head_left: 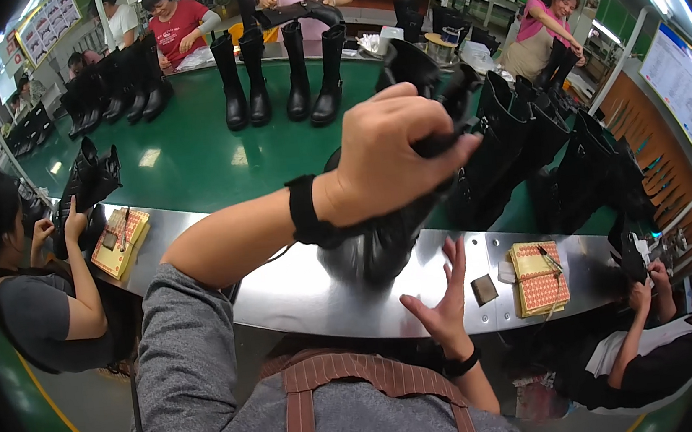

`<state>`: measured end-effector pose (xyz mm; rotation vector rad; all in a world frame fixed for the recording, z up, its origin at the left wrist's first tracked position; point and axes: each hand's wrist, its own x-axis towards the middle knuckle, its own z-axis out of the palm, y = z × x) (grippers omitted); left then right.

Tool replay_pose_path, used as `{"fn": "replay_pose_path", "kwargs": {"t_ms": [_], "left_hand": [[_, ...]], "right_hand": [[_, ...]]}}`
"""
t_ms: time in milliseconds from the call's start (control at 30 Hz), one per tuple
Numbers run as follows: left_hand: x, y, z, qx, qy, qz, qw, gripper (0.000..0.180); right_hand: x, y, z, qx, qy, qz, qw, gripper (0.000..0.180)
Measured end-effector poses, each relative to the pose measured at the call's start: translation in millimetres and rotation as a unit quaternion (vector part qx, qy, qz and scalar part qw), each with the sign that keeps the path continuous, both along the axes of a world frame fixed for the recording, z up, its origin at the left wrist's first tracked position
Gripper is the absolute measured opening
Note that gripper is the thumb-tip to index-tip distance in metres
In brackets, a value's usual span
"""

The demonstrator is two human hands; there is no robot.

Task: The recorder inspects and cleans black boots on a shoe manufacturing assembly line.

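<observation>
My left hand (398, 151), with a black band at its wrist, is raised across the middle of the view, thumb and fingers closed on the upper part of a black boot (371, 251). The boot's shiny rounded lower part sits over the metal table edge; my hand and forearm hide much of the shaft. To the right of the boot, my right hand (443, 314) is held with thumb and fingers spread, apart from it and holding nothing. A small brown square pad (484, 289) lies on the metal just beyond that hand.
A patterned pad stack (540, 284) with a pen-like tool lies to the right. Black boots (243, 83) stand across the green table (198, 168), with more boots (511, 144) crowded at right. Co-workers sit close on both sides; others work across the table.
</observation>
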<state>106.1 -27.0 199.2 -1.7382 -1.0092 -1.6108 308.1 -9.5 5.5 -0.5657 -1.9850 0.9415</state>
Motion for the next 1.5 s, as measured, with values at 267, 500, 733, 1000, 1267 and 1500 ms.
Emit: {"fn": "replay_pose_path", "kwargs": {"t_ms": [267, 500, 733, 1000, 1267, 1500], "left_hand": [[22, -82, -10, -0.099, 0.003, -0.108, 0.989, 0.044], [-15, -103, 9, -0.009, -0.139, 0.011, 0.99, 0.045], [-26, -130, -26, -0.121, -0.11, 0.041, 0.986, 0.032], [-33, -149, 13, -0.372, 0.024, -0.005, 0.928, 0.035], [-35, -154, 1, -0.331, -0.012, -0.025, 0.943, 0.018], [-35, -157, -3, -0.28, -0.001, 0.048, 0.959, 0.019]], "right_hand": [[-17, -31, 18, 0.008, 0.008, 0.083, 0.997, 0.052], [11, 18, 36, -0.028, 0.194, -0.099, 0.976, 0.022], [36, 40, 7, -0.045, 0.073, -0.122, 0.989, 0.031], [49, 27, 12, 0.24, 0.292, -0.285, 0.881, 0.055], [-41, -6, 32, 0.0, 0.082, 0.03, 0.996, 0.022], [-121, -7, 78, -0.029, 0.004, 0.077, 0.997, 0.039]]}}
